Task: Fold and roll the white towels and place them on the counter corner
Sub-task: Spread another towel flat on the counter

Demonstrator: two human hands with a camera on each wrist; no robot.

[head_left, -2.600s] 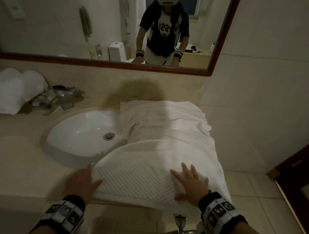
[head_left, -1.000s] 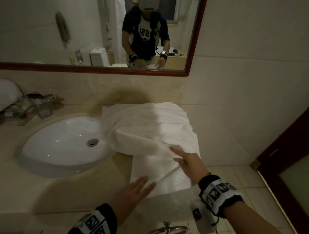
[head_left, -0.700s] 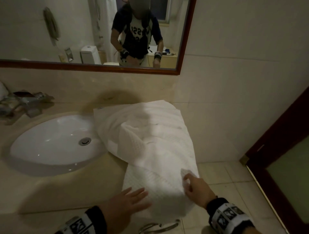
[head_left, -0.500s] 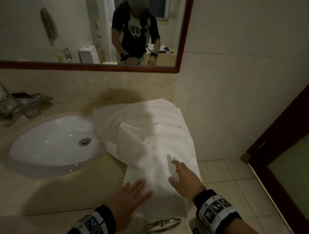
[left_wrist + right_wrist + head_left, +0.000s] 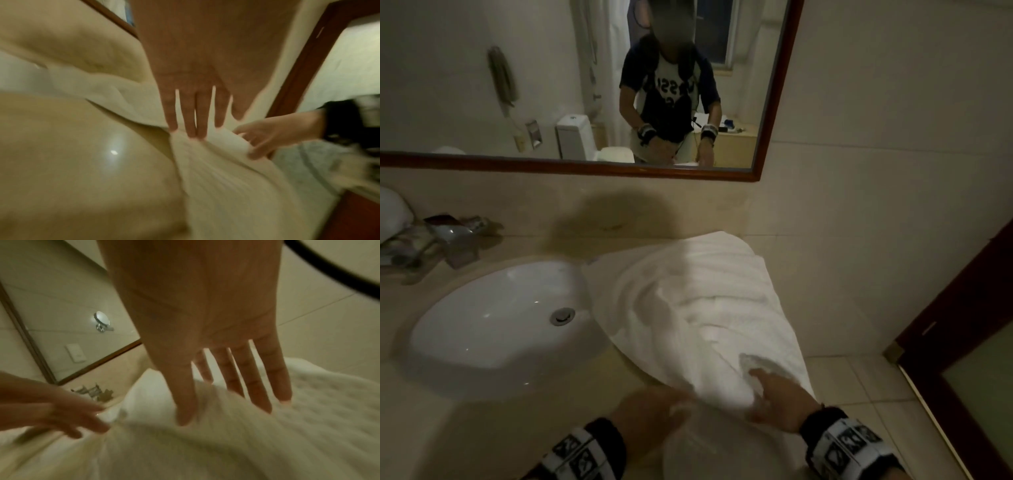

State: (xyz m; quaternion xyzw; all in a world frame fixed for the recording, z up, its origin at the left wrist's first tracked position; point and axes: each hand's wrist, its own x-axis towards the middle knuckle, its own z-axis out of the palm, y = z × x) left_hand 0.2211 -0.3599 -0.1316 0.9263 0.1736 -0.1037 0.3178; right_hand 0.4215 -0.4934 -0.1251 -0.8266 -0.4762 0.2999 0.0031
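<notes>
Here, from the head view, we have the white towel (image 5: pixel 688 301) running long from our fingers toward the mirror wall, on the counter (image 5: pixel 482 428) right of the sink (image 5: pixel 493 325). Our left hand (image 5: pixel 650 411) and right hand (image 5: pixel 780 407) both meet its near end, which overhangs the counter edge; the right looks more tucked into the cloth.

From the left wrist, our fingers (image 5: pixel 191 116) lie straight, tips pressing a gathered fold.

From the right wrist, our fingers (image 5: pixel 257 382) spread straight over the towel, gripping nothing.
</notes>
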